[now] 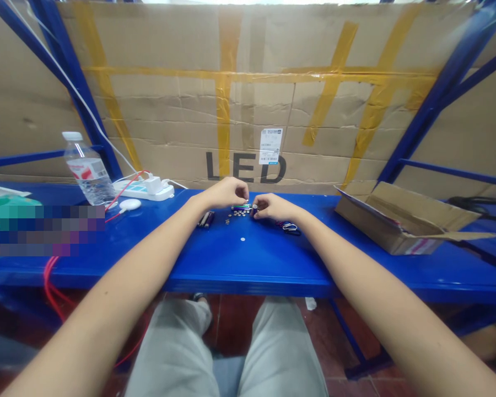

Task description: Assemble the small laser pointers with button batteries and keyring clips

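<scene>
Small dark, shiny-tipped cylinder sits pinched in the right hand. The left hand curls, its grip unclear.

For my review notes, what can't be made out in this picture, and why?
All in the head view:
Left hand: whether it holds anything; too small to tell.
Small dark piece in the right hand: exact shape; too small, partly covered.
Cardboard box: lower inside; hidden by its near wall.
White label: fine print; too small.
</scene>
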`<action>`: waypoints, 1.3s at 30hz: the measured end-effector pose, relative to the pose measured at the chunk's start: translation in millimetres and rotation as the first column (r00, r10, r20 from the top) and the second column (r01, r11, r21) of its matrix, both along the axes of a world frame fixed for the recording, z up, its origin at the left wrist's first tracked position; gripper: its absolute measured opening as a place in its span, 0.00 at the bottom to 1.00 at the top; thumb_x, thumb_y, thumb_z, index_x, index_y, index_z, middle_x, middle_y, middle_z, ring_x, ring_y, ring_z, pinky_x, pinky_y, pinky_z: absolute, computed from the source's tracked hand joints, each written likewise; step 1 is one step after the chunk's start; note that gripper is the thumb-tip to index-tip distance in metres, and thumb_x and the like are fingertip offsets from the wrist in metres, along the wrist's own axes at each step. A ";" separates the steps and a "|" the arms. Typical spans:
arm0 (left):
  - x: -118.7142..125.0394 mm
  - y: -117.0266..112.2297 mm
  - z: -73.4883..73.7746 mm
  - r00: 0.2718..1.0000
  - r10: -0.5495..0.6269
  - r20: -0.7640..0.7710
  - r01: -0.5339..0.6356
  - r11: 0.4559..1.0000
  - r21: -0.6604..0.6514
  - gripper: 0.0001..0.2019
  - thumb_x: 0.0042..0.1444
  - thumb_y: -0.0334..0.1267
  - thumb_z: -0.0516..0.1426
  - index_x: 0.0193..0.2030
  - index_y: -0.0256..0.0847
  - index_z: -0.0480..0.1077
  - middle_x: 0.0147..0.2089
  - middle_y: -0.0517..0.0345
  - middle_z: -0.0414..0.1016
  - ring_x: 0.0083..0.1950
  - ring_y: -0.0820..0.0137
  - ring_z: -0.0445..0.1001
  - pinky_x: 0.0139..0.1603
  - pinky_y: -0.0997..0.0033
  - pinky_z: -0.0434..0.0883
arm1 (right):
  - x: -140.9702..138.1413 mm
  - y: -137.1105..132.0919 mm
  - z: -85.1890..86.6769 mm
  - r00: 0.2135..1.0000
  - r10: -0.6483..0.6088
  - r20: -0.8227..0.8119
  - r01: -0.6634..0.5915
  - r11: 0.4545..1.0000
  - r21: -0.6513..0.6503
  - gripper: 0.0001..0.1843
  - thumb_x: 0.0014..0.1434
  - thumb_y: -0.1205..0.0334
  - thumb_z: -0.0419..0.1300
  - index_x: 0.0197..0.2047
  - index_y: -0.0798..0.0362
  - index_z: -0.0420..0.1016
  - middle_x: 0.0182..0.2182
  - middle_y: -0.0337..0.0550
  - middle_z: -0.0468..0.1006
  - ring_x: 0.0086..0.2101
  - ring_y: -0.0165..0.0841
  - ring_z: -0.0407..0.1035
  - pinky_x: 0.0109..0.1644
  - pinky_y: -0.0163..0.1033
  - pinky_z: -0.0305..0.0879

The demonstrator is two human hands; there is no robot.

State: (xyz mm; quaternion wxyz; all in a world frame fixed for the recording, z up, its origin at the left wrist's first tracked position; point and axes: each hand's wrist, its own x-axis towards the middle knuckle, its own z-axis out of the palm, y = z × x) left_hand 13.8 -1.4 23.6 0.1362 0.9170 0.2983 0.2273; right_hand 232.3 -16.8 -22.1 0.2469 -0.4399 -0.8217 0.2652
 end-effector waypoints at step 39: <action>-15.1 25.8 -18.6 0.910 0.149 -0.386 -0.211 0.970 -0.124 0.03 0.42 0.33 0.62 0.26 0.41 0.78 0.22 0.58 0.75 0.24 0.70 0.70 0.29 0.72 0.63 | 1.0 -0.4 0.2 1.000 -0.013 -0.028 0.011 0.998 -0.065 0.11 0.45 0.68 0.64 0.33 0.53 0.69 0.27 0.36 0.75 0.27 0.30 0.68 0.32 0.35 0.64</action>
